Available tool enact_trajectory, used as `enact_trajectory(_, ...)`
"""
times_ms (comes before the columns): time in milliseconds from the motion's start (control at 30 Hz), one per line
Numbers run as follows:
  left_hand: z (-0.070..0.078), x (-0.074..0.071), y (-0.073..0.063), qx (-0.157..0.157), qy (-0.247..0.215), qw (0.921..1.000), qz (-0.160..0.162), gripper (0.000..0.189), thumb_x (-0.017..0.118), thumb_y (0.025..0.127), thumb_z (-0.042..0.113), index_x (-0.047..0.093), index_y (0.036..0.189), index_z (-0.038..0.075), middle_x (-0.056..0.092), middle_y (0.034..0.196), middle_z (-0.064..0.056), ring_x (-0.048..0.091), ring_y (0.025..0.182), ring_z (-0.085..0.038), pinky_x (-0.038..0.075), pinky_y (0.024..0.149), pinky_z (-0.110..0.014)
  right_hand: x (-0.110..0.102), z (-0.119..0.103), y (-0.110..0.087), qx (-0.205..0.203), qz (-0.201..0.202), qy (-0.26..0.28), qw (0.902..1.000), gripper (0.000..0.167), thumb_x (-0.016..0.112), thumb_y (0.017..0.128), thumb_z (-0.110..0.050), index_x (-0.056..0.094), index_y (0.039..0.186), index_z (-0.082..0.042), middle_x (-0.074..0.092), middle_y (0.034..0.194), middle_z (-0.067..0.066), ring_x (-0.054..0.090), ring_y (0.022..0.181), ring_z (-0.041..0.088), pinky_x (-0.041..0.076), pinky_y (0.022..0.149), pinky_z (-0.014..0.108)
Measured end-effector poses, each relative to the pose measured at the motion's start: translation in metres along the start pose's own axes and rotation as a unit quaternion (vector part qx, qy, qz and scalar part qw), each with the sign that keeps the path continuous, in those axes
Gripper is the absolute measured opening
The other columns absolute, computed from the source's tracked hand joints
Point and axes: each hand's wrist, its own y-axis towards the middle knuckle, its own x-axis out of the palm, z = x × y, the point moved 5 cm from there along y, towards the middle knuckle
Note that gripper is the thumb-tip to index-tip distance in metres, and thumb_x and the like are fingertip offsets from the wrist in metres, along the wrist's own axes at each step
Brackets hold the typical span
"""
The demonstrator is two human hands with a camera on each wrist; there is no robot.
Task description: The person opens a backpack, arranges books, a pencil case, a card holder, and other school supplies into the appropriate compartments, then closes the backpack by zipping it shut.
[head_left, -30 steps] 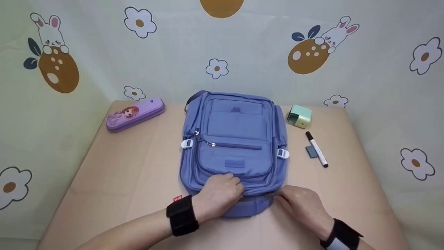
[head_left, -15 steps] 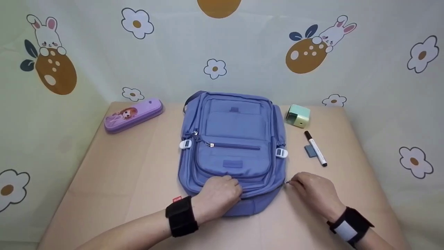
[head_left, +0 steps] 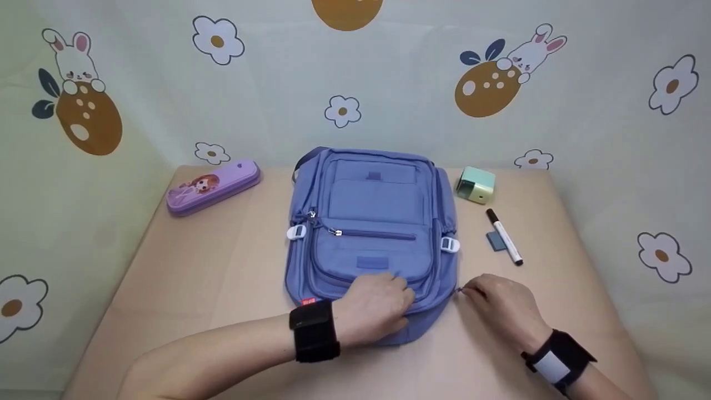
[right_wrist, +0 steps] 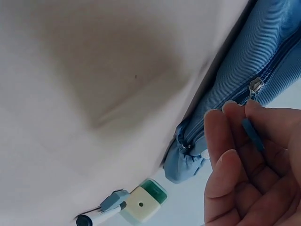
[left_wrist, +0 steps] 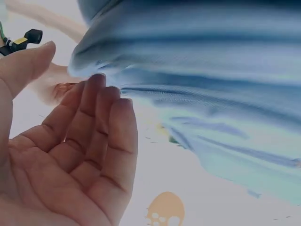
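A blue backpack (head_left: 380, 203) lies flat on the table, front pockets facing up. My left hand (head_left: 375, 308) is at its lower edge; in the left wrist view the fingers (left_wrist: 123, 122) are loosely bent, tips right at the fabric, thumb apart from them. Beside the bag's lower right corner my right hand (head_left: 505, 305) pinches a zipper pull between thumb and forefinger. The metal slider (right_wrist: 256, 84) of that pull shows in the right wrist view, with its blue cord end (right_wrist: 253, 134) hanging among the fingers. The zipper (right_wrist: 282, 49) runs along the bag's side.
A purple pencil case (head_left: 214, 188) lies at the table's back left. To the right of the bag are a green pencil sharpener (head_left: 476, 184), a black-capped white marker (head_left: 505, 239) and a small grey-blue block (head_left: 495, 241) partly under the marker. Patterned cloth (head_left: 266, 72) hangs behind.
My right hand has drawn the zipper pull from the bag's bottom edge round the lower right corner, and the gap there has closed. My left hand has slid right along the lower edge.
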Motion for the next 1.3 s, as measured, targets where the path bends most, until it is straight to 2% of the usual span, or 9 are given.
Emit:
enact_trajectory(100,0.008,0.000,0.016,0.002,0.009,0.9999,-0.010,0.025,0.072,0.090,0.041,0.071,0.094,0.016,0.064,0.084,0.003,0.057,0.072,-0.015,0.045,0.051,-0.028,0.001,-0.002,0.000,-0.012,0.006,0.000,0.9999,0.013,0.083,0.084,-0.010,0.079,0.092,-0.019,0.074,0.086,-0.006,0.070,0.077,0.014,0.057,0.069,0.037)
enact_trajectory(233,0.021,0.010,0.037,-0.005,0.035,0.9991,-0.023,0.026,0.068,0.092,0.042,0.071,0.096,0.016,0.065,0.085,0.001,0.060,0.072,-0.015,0.047,0.050,-0.031,0.003,-0.003,-0.001,-0.016,0.007,-0.002,0.9998,0.016,0.083,0.082,-0.007,0.080,0.093,-0.018,0.072,0.084,-0.007,0.069,0.075,0.011,0.056,0.067,0.034)
enact_trajectory(400,0.033,0.026,0.052,-0.007,0.086,0.9943,-0.062,0.032,0.070,0.092,0.048,0.067,0.102,0.017,0.063,0.087,0.003,0.059,0.074,-0.013,0.048,0.049,-0.031,0.008,-0.002,-0.003,-0.012,0.009,0.004,0.9999,0.014,0.086,0.080,-0.011,0.079,0.088,-0.021,0.068,0.080,-0.012,0.064,0.070,0.005,0.053,0.063,0.029)
enact_trajectory(533,0.036,0.031,0.054,-0.007,0.126,0.9904,-0.057,0.020,0.071,0.090,0.036,0.065,0.096,0.018,0.059,0.079,0.004,0.055,0.065,-0.011,0.045,0.043,-0.030,0.009,-0.003,-0.003,-0.023,0.023,0.002,0.9995,0.015,0.087,0.080,-0.011,0.077,0.085,-0.022,0.066,0.079,-0.013,0.062,0.069,0.004,0.052,0.061,0.028)
enact_trajectory(633,0.035,0.031,0.054,-0.009,0.135,0.9902,-0.036,0.014,0.072,0.086,0.031,0.064,0.089,0.019,0.058,0.074,0.005,0.053,0.060,-0.010,0.045,0.040,-0.030,0.008,-0.002,-0.003,-0.030,0.031,-0.001,0.9991,0.017,0.087,0.080,-0.010,0.076,0.084,-0.022,0.066,0.080,-0.013,0.062,0.069,0.004,0.052,0.060,0.028)
enact_trajectory(733,0.033,0.032,0.054,-0.006,0.133,0.9907,-0.028,0.014,0.073,0.085,0.028,0.063,0.088,0.019,0.057,0.074,0.005,0.053,0.059,-0.009,0.046,0.041,-0.029,0.007,0.001,-0.002,-0.031,0.029,0.001,0.9991,0.018,0.086,0.080,-0.009,0.074,0.085,-0.022,0.067,0.081,-0.012,0.062,0.070,0.004,0.052,0.061,0.028)
enact_trajectory(1000,0.029,0.034,0.052,-0.003,0.109,0.9918,-0.066,0.021,0.076,0.085,0.025,0.064,0.099,0.015,0.059,0.082,0.003,0.056,0.065,-0.009,0.050,0.045,-0.027,0.007,0.016,0.011,-0.002,0.003,0.006,1.0000,0.014,0.082,0.086,-0.010,0.073,0.090,-0.020,0.070,0.086,-0.007,0.068,0.078,0.012,0.055,0.067,0.035)
enact_trajectory(1300,0.028,0.033,0.049,0.009,0.107,0.9916,-0.072,0.027,0.076,0.086,0.025,0.064,0.108,0.014,0.060,0.086,0.004,0.056,0.069,-0.008,0.049,0.047,-0.025,0.012,0.035,0.032,0.019,-0.009,0.016,0.9996,0.008,0.077,0.092,-0.013,0.073,0.093,-0.019,0.071,0.090,-0.003,0.069,0.084,0.020,0.055,0.072,0.044)
